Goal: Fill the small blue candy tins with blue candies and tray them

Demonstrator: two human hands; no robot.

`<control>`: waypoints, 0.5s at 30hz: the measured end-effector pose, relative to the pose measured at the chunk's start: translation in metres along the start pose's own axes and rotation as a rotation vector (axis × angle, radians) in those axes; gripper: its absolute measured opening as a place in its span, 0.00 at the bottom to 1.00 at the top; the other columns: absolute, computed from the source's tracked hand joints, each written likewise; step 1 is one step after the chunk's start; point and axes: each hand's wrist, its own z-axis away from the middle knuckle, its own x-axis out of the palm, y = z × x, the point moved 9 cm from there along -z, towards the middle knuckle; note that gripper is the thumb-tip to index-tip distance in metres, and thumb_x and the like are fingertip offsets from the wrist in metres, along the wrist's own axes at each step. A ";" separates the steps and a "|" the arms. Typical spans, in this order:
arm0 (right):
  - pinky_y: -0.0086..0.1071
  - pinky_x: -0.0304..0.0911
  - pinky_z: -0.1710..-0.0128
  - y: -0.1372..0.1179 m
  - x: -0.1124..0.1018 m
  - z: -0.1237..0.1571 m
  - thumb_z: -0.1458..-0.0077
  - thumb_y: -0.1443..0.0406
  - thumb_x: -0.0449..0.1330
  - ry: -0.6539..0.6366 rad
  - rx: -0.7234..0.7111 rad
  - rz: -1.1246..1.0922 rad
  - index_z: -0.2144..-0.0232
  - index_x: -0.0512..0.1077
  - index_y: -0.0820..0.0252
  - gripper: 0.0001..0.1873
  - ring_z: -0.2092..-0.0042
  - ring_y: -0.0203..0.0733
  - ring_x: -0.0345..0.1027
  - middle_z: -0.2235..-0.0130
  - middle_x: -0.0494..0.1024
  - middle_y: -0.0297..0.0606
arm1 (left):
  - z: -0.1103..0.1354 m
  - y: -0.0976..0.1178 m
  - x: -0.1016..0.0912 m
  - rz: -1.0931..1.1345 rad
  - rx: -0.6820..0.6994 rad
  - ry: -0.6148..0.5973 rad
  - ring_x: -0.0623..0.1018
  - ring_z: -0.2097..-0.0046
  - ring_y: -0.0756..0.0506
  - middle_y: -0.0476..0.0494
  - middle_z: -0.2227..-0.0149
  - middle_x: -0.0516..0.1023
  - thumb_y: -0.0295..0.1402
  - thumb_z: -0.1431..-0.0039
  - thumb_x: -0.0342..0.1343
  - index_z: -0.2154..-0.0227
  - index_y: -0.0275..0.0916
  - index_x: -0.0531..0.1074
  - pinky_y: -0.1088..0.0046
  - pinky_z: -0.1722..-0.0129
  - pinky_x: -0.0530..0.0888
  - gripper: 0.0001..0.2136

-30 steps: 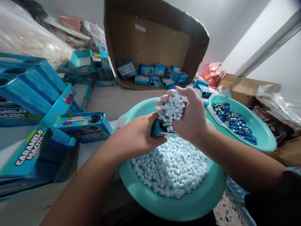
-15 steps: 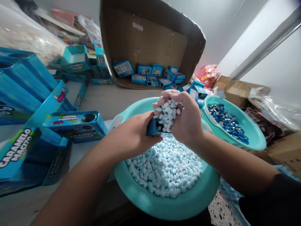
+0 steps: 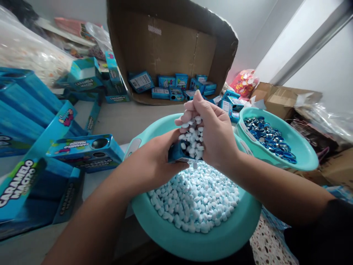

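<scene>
My left hand (image 3: 158,156) grips a small blue candy tin (image 3: 176,151), its open end turned toward my right hand. Cupped above the bowl, my right hand (image 3: 216,130) holds a heap of white candies (image 3: 194,136) that spills against the tin's mouth. Some of the candies look in mid-fall. Directly below is a turquoise bowl (image 3: 195,244) filled with pale blue and white candies (image 3: 198,206). Another blue tin (image 3: 85,152) with a round hole on top lies left of the bowl.
A cardboard box (image 3: 176,40) lying on its side holds several blue tins (image 3: 180,86). A second turquoise bowl (image 3: 306,154) of blue metal lids (image 3: 270,140) stands at right. Blue display cartons (image 3: 24,176) with tall containers fill the left side. Brown cartons (image 3: 286,95) stand at the right.
The candies in my right hand have thinned and slid down toward the tin. My right hand has tilted more upright, fingers raised. The view has shifted slightly.
</scene>
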 end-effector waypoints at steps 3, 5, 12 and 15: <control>0.30 0.73 0.72 -0.004 0.002 0.003 0.42 0.48 0.63 -0.012 -0.062 -0.003 0.71 0.75 0.53 0.17 0.66 0.39 0.76 0.75 0.75 0.31 | 0.001 0.000 -0.001 0.043 -0.012 0.003 0.78 0.51 0.37 0.47 0.49 0.78 0.37 0.44 0.64 0.43 0.48 0.67 0.62 0.54 0.76 0.25; 0.30 0.73 0.72 -0.005 0.001 0.003 0.40 0.46 0.60 0.002 -0.072 0.026 0.68 0.75 0.52 0.18 0.65 0.40 0.77 0.75 0.74 0.31 | 0.002 0.001 -0.001 0.089 -0.010 0.003 0.78 0.50 0.38 0.48 0.47 0.77 0.38 0.43 0.63 0.44 0.49 0.68 0.63 0.53 0.76 0.23; 0.30 0.72 0.70 -0.004 -0.001 -0.002 0.39 0.46 0.59 0.003 -0.077 0.071 0.71 0.74 0.54 0.21 0.68 0.38 0.76 0.76 0.74 0.30 | 0.000 0.000 -0.003 0.126 -0.027 0.029 0.78 0.48 0.37 0.46 0.47 0.77 0.35 0.45 0.64 0.43 0.48 0.67 0.58 0.49 0.76 0.26; 0.32 0.72 0.67 -0.010 0.006 0.005 0.36 0.50 0.58 -0.086 -0.077 0.078 0.73 0.76 0.56 0.21 0.71 0.38 0.74 0.77 0.75 0.33 | 0.001 0.005 -0.006 0.128 -0.008 0.042 0.76 0.44 0.37 0.45 0.44 0.76 0.33 0.45 0.63 0.41 0.43 0.67 0.58 0.44 0.74 0.27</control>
